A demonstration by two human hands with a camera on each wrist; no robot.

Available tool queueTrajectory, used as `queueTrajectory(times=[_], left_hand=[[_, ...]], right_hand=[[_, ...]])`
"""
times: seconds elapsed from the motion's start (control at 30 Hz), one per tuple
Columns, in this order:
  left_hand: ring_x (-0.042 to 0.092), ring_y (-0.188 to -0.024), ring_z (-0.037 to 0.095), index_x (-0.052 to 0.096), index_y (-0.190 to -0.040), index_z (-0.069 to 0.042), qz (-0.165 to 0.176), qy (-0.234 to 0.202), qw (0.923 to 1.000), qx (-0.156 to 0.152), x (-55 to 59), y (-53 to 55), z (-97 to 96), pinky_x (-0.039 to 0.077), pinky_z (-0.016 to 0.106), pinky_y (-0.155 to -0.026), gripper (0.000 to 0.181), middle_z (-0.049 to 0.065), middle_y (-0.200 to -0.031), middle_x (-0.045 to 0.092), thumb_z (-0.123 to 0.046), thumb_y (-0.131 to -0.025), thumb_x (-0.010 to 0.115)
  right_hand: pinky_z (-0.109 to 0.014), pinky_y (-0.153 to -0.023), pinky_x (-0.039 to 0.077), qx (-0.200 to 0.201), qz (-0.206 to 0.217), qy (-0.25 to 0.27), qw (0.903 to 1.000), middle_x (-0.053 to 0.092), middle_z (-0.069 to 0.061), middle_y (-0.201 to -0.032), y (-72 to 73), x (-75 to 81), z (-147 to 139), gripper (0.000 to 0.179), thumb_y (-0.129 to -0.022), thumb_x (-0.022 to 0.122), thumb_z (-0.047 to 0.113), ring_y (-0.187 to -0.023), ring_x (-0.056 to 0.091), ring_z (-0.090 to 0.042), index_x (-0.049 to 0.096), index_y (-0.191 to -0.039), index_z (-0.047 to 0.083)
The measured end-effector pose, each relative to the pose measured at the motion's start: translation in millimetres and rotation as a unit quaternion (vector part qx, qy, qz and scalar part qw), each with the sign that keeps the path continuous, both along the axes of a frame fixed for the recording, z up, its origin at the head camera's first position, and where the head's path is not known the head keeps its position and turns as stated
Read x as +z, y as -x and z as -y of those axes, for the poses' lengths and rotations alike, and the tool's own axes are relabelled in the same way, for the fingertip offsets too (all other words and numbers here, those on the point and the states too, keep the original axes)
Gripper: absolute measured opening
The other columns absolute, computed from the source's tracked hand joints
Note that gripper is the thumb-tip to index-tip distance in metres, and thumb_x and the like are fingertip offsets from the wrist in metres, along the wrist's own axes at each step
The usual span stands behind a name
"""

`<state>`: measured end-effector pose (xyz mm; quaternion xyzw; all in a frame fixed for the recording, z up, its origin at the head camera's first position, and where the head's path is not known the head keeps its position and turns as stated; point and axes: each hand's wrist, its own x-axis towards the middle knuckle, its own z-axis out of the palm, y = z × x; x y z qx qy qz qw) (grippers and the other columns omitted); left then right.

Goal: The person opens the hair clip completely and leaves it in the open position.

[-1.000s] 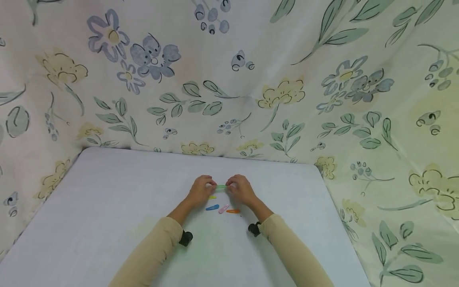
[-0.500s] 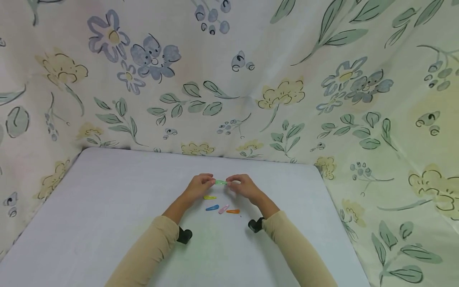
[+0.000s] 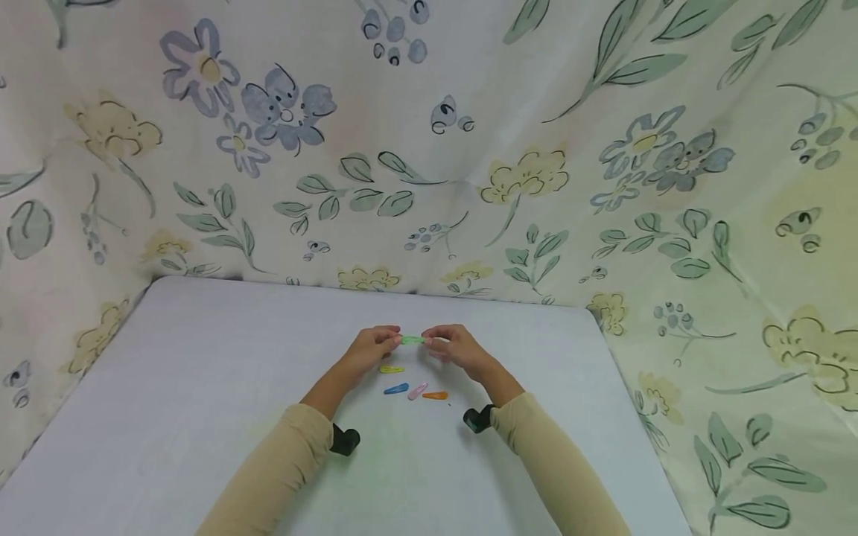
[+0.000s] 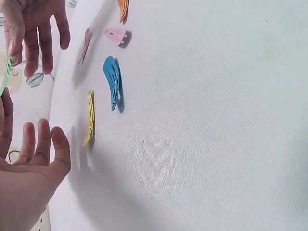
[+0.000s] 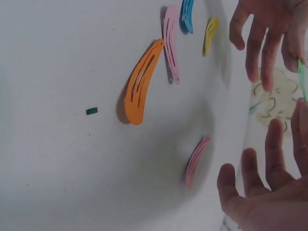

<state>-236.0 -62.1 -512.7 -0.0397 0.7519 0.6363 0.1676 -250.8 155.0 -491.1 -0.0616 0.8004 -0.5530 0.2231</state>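
Between both hands, a green snap hair clip [image 3: 412, 340] is held above the table's far part. My left hand [image 3: 367, 350] pinches one end with thumb and index finger; my right hand [image 3: 462, 348] pinches the other. In the wrist views, the other fingers of both hands spread loosely, and the green clip [image 4: 6, 76] is partly cut off by the frame. Nearest my left hand lies a yellow clip [image 3: 392, 369]. Below my right hand is a pink clip [image 5: 196, 161], mostly hidden in the head view.
Closer to the body, a blue clip [image 3: 396, 388], another pink clip [image 3: 418, 391] and an orange clip [image 3: 436, 396] lie on the white table [image 3: 221, 387]. A small dark green scrap [image 5: 92, 110] lies near the orange clip. A floral cloth [image 3: 375, 246] hangs behind the table.
Both hands have risen slightly with the green clip and turned, wrists spreading apart. The yellow clip, partly covered by my left hand before, is now fully visible. The other clips have not moved.
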Motion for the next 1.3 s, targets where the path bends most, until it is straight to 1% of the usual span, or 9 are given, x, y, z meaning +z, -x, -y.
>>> queueTrajectory(times=[0.17,0.33,0.43,0.53,0.67,0.8,1.03,1.2,1.3], left_hand=[[0.046,-0.134,0.027,0.072,-0.106,-0.002,0.007,-0.010,0.9999,0.003,-0.2,0.2,0.7,0.045,0.041,-0.104,0.023,0.005,-0.147,0.051,-0.022,-0.098,0.064],[0.047,-0.132,0.028,0.073,-0.104,-0.001,0.001,-0.012,0.9999,0.005,-1.8,0.8,1.5,0.046,0.041,-0.103,0.020,0.006,-0.146,0.051,-0.019,-0.097,0.065],[0.047,-0.132,0.029,0.074,-0.102,0.000,-0.005,-0.013,0.9999,0.004,-4.7,1.4,2.5,0.046,0.041,-0.102,0.019,0.008,-0.146,0.051,-0.017,-0.097,0.066],[0.046,-0.133,0.030,0.074,-0.103,0.001,-0.012,-0.009,0.9999,0.003,-7.3,0.8,2.9,0.046,0.042,-0.101,0.019,0.009,-0.146,0.051,-0.015,-0.096,0.067],[0.046,-0.133,0.030,0.074,-0.104,0.001,-0.025,0.002,0.9997,0.003,-7.4,-0.5,2.2,0.046,0.042,-0.101,0.019,0.009,-0.146,0.050,-0.013,-0.095,0.068],[0.045,-0.134,0.031,0.075,-0.103,0.001,-0.030,0.004,0.9995,0.006,-6.9,0.5,1.9,0.046,0.043,-0.101,0.018,0.009,-0.145,0.050,-0.013,-0.095,0.068],[0.046,-0.132,0.030,0.075,-0.103,0.001,-0.022,-0.006,0.9997,0.013,-6.3,0.6,1.3,0.047,0.042,-0.100,0.018,0.009,-0.143,0.052,-0.013,-0.095,0.068],[0.048,-0.128,0.028,0.075,-0.105,0.001,-0.011,-0.015,0.9997,0.015,-4.2,0.7,0.7,0.047,0.040,-0.099,0.020,0.008,-0.143,0.052,-0.015,-0.096,0.067],[0.048,-0.128,0.028,0.075,-0.105,0.000,-0.004,-0.012,0.9998,0.017,-3.3,0.3,0.8,0.047,0.038,-0.098,0.021,0.008,-0.142,0.053,-0.017,-0.096,0.068]], right_hand=[[-0.049,-0.098,0.048,-0.007,0.006,0.002,1.0000,0.063,-0.006,-0.127,0.2,-1.6,-0.4,0.023,-0.097,0.066,0.018,-0.108,0.057,-0.020,0.070,-0.116,0.005],[-0.048,-0.097,0.048,-0.014,0.004,-0.004,0.9999,0.063,-0.006,-0.126,0.8,-2.5,-0.3,0.021,-0.096,0.066,0.017,-0.109,0.056,-0.020,0.072,-0.113,0.005],[-0.046,-0.091,0.049,-0.012,-0.001,-0.011,0.9999,0.063,-0.005,-0.124,0.6,-2.9,-0.2,0.019,-0.096,0.067,0.017,-0.103,0.056,-0.019,0.073,-0.111,0.006],[-0.040,-0.083,0.048,-0.007,-0.006,-0.014,0.9999,0.064,-0.006,-0.123,-0.5,-3.3,-0.7,0.018,-0.096,0.067,0.016,-0.096,0.055,-0.018,0.072,-0.109,0.005],[-0.033,-0.076,0.046,-0.006,-0.010,-0.013,0.9998,0.063,-0.006,-0.122,-1.5,-3.5,-0.5,0.018,-0.096,0.066,0.015,-0.092,0.054,-0.018,0.072,-0.109,0.003],[-0.033,-0.077,0.047,-0.016,-0.010,-0.016,0.9997,0.063,-0.005,-0.123,-0.8,-3.4,0.3,0.015,-0.096,0.067,0.015,-0.096,0.054,-0.019,0.074,-0.105,0.006],[-0.030,-0.076,0.048,-0.029,-0.008,-0.014,0.9995,0.063,-0.005,-0.123,-0.3,-4.6,2.8,0.014,-0.095,0.067,0.014,-0.100,0.055,-0.020,0.075,-0.103,0.006],[-0.035,-0.082,0.051,-0.045,0.003,-0.005,0.9990,0.064,-0.005,-0.122,-0.4,-5.3,3.5,0.015,-0.094,0.069,0.014,-0.100,0.056,-0.020,0.076,-0.104,0.005],[-0.036,-0.083,0.051,-0.043,0.002,-0.009,0.9990,0.064,-0.004,-0.121,-0.3,-4.7,2.9,0.016,-0.094,0.069,0.015,-0.099,0.056,-0.018,0.076,-0.105,0.005]])
